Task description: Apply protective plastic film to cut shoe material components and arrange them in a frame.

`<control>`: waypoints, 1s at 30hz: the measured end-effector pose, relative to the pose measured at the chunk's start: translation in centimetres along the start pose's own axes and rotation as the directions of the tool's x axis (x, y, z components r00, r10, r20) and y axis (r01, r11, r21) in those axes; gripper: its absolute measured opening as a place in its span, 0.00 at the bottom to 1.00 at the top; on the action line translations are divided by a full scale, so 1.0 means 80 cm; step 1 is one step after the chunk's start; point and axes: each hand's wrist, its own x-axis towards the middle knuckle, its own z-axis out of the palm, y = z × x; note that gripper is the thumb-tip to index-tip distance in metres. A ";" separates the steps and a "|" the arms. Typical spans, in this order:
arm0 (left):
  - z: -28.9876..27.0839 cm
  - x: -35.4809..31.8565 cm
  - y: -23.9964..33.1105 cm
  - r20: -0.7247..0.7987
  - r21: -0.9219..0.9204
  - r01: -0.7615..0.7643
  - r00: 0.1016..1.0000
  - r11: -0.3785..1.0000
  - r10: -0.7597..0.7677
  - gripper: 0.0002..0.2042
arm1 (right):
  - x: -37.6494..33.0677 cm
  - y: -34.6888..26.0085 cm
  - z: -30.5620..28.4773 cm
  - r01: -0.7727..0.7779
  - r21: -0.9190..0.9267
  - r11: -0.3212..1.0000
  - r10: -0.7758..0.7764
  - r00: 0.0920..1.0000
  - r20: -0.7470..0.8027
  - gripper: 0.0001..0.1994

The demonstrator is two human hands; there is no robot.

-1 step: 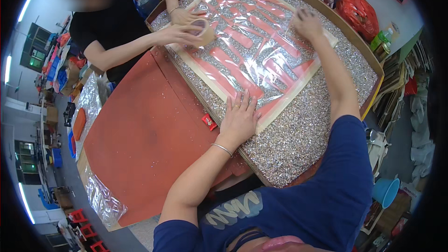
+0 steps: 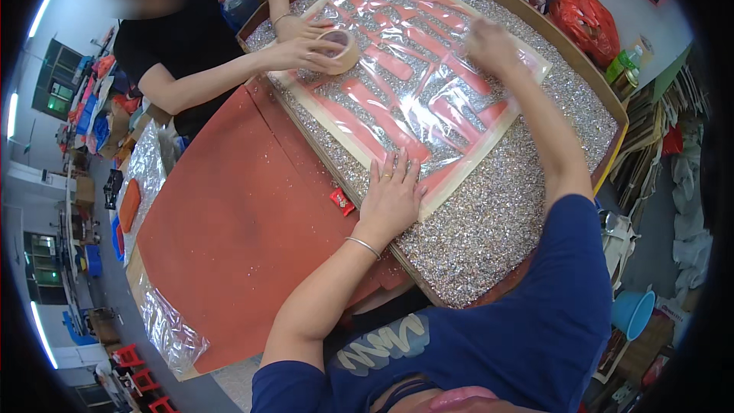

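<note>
A clear glossy sheet with pink-red shapes [image 2: 382, 116] and cream tape borders [image 2: 336, 129] lies on a bed of small glittering stones [image 2: 474, 252]. My left hand [image 2: 391, 193] rests flat on its near corner, fingers stretched out. Over the sheet's right side, my right hand [image 2: 491, 48] is curled and slightly blurred by motion. Whatever it may hold is hidden. Across from me, a co-worker's hand [image 2: 302, 54] holds a roll of cream tape [image 2: 348, 58] on the sheet's left edge. Their other hand [image 2: 300, 29] lies just behind it.
A raised rim [image 2: 585, 69] borders the stone-filled tray. To its left stands a red-brown board [image 2: 229, 237], with a small red packet [image 2: 342, 201] by the tray edge. A red plastic bag [image 2: 585, 27] sits beyond the right rim; a blue bucket [image 2: 633, 315] is lower right.
My right hand has shifted a little left and toward me over the sheet. The co-worker's tape roll has moved slightly right and turned. My left hand stays in place.
</note>
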 end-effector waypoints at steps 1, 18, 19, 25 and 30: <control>0.001 0.000 0.000 0.008 0.010 0.000 1.000 1.000 0.000 0.26 | -0.015 -0.009 0.008 0.139 0.149 0.979 -0.141 0.990 -0.002 0.21; 0.006 -0.002 0.001 -0.066 0.031 -0.015 0.998 0.999 0.017 0.26 | -0.082 -0.014 -0.043 -0.021 -0.161 0.987 0.033 0.997 0.070 0.16; 0.006 -0.002 0.001 -0.049 0.030 -0.015 0.999 0.999 0.017 0.26 | -0.077 -0.003 -0.049 0.173 -0.316 0.933 -0.164 0.985 0.054 0.16; 0.008 -0.001 -0.001 -0.069 0.063 -0.025 0.997 0.998 0.029 0.26 | -0.127 -0.070 -0.042 0.598 0.156 0.786 -0.608 0.794 0.018 0.18; 0.010 -0.003 0.000 -0.072 0.052 -0.047 0.996 0.998 0.051 0.26 | -0.047 -0.055 -0.009 0.446 -0.277 0.851 -0.491 0.863 -0.119 0.20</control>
